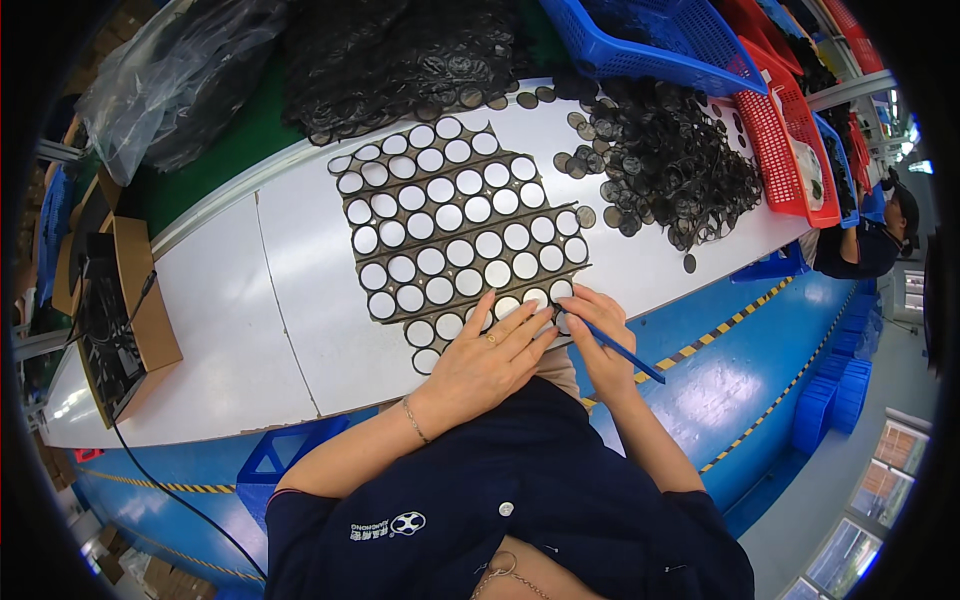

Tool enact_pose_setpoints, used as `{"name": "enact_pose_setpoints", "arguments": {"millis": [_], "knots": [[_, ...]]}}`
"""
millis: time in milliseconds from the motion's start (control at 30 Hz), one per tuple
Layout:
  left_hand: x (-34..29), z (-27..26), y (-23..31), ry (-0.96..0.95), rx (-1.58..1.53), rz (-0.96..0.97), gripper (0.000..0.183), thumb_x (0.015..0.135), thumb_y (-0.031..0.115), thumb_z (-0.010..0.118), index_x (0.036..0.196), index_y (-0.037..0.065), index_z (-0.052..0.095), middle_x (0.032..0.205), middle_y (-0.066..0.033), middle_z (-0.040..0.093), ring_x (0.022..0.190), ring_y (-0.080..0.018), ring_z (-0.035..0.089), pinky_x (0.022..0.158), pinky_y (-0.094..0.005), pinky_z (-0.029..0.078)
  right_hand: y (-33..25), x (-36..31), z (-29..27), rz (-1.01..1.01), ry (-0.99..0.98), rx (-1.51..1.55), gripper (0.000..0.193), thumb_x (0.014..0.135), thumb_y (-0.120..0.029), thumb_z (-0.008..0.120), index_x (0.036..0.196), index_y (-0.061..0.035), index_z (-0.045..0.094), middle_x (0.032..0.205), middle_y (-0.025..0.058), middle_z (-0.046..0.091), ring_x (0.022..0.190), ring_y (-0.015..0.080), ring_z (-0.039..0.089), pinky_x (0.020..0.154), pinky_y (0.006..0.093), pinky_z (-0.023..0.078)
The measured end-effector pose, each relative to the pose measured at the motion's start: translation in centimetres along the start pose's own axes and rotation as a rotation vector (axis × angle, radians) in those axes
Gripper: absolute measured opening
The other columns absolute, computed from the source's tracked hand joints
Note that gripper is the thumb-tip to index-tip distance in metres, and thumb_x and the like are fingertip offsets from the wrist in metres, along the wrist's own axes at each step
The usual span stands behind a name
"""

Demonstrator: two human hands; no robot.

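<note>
Black sheets (420,240) with rows of round white circles lie side by side on the white table in front of me. Whether the circles are holes or white discs I cannot tell. My left hand (488,352) rests flat on the nearest sheet, fingers stretched out and slightly spread. Beside it, my right hand (603,355) grips a slender blue stick-like tool (638,366) between thumb and fingers. The tool's front end is at the sheet's near right edge, partly hidden by the fingers. A heap of thin dark round discs (680,165) spreads right of the sheets.
More black material (400,60) is piled at the back, beside a clear plastic bag (180,85). Blue (660,55) and red baskets (785,150) stand at the far right. A cardboard box (145,290) is at left. Another person (865,245) works at far right.
</note>
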State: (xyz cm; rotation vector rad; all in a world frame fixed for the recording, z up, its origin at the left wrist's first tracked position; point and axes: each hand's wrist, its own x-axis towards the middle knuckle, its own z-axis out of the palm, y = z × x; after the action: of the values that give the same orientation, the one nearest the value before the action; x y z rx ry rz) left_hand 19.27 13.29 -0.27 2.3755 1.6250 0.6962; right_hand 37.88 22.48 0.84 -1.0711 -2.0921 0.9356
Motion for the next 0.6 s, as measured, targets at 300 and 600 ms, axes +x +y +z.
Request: {"name": "enact_pose_setpoints", "arguments": {"millis": [300, 600], "knots": [[0.0, 0.3, 0.0, -0.011, -0.007, -0.005, 0.055, 0.084, 0.026, 0.072, 0.135, 0.011, 0.054, 0.142, -0.0068, 0.053, 0.135, -0.0223, 0.047, 0.113, -0.0568, 0.030, 0.2, 0.5, 0.3, -0.340, -0.021, -0.466, 0.029, 0.086, -0.007, 0.071, 0.115, -0.0053, 0.069, 0.118, 0.0079, 0.070, 0.119, 0.0259, 0.061, 0.107, 0.0439, 0.036], [0.3, 0.1, 0.0, 0.052, -0.063, 0.007, 0.047, 0.085, 0.022, 0.071, 0.130, 0.011, 0.059, 0.136, -0.0069, 0.057, 0.131, -0.0227, 0.050, 0.112, -0.0565, 0.031, 2.4, 4.6, -1.9, 0.227, 0.130, 0.223, 0.021, 0.097, -0.010, 0.060, 0.114, -0.0013, 0.069, 0.118, 0.0157, 0.068, 0.118, 0.0308, 0.059, 0.106, 0.0388, 0.040]]}}
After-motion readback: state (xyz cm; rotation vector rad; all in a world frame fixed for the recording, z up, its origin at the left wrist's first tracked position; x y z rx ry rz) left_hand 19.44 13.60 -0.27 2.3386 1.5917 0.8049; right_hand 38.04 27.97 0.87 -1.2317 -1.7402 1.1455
